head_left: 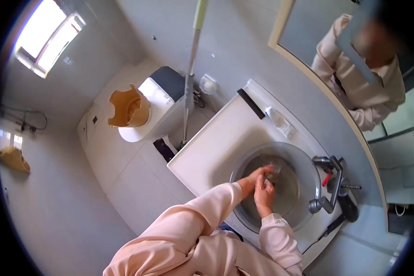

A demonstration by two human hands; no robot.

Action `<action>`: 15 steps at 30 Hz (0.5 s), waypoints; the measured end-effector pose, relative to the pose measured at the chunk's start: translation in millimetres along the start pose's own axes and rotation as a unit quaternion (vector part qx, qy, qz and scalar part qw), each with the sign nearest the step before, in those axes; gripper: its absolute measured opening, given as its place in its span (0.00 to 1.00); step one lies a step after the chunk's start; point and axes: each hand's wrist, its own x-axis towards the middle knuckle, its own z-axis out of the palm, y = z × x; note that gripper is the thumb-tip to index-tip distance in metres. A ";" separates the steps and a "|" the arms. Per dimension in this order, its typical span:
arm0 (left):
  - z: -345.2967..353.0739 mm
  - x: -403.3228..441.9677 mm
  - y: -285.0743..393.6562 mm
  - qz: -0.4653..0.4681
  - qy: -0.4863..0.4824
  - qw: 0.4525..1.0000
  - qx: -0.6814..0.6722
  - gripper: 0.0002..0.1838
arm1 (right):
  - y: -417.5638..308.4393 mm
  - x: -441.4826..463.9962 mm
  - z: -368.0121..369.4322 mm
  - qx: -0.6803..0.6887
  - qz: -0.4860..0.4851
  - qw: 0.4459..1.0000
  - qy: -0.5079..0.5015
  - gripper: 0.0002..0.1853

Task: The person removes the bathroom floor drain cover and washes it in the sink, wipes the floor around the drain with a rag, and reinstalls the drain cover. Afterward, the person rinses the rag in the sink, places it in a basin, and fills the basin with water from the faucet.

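Both hands meet over the round glass basin (pixel 312 202), which has a greyish inside. My left hand (pixel 258 175) comes in from the left with its fingers bent around something small and pale that I cannot make out. Just below it, touching it, is my right hand (pixel 264 197), its fingers closed and pointing up; what lies between them is hidden. To the right of the basin stands a dark faucet (pixel 336 184) with its spout away from the hands.
A white counter (pixel 207 156) holds a white tube (pixel 279 122), a black bar (pixel 251 103) and a black hair dryer (pixel 349 209). A mirror (pixel 308 27) shows a person. An orange-tan bucket (pixel 132 108) sits on a white toilet (pixel 158 110); a long pole (pixel 193 55) leans nearby.
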 end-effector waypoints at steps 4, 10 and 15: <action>-23.7 36.0 -29.8 0.151 0.062 0.911 0.379 0.13 | 11.0 17.0 1.4 -0.089 0.014 0.990 0.104 0.23; 37.8 -47.7 5.2 0.208 0.165 0.733 0.626 0.26 | 109.6 89.0 -28.5 -0.211 0.077 0.972 -0.065 0.25; 29.6 -56.1 5.8 0.199 0.280 0.745 0.572 0.35 | 24.6 45.1 -10.7 -0.350 -0.023 0.918 -0.187 0.35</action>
